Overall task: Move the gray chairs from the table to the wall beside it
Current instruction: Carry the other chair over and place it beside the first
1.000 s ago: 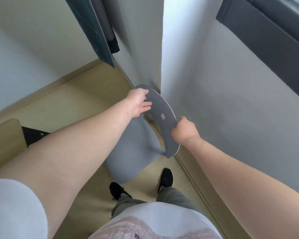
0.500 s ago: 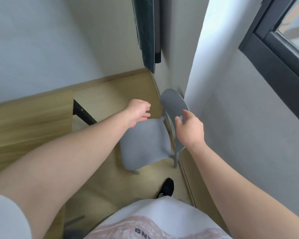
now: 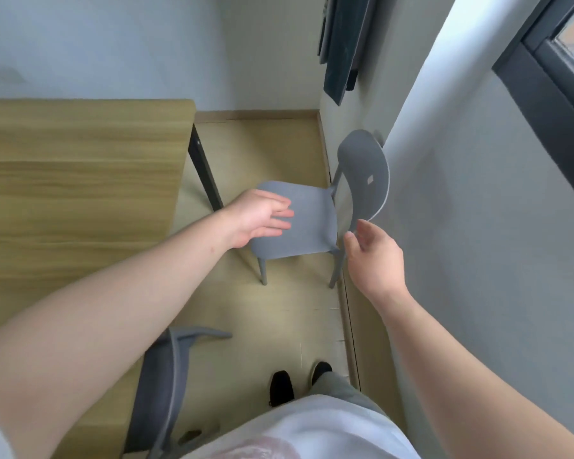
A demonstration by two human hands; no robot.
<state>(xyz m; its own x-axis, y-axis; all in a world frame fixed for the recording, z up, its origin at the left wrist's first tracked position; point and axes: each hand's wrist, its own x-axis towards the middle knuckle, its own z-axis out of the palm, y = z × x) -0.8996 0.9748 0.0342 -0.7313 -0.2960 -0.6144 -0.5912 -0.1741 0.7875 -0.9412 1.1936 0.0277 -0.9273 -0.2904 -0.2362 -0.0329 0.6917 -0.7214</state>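
Note:
A gray chair [image 3: 307, 223] stands on the floor with its curved backrest against the white wall [image 3: 478, 226] on the right. My left hand [image 3: 262, 218] hovers open over the seat's near left corner, holding nothing. My right hand [image 3: 375, 256] is open just below the backrest's lower end, fingers apart, apart from the chair. A second gray chair [image 3: 166, 389] stands at the wooden table [image 3: 80, 180] at lower left, its backrest partly hidden behind my left arm.
The table's black leg [image 3: 206, 173] stands just left of the chair by the wall. A dark panel [image 3: 342, 44] hangs on the far wall. A dark window frame [image 3: 550, 81] sits at upper right. My shoes [image 3: 299, 382] are on the wooden floor.
Both hands have let go of the chair's backrest and drawn back, open. I have stepped back, so the table and the second chair have come into view.

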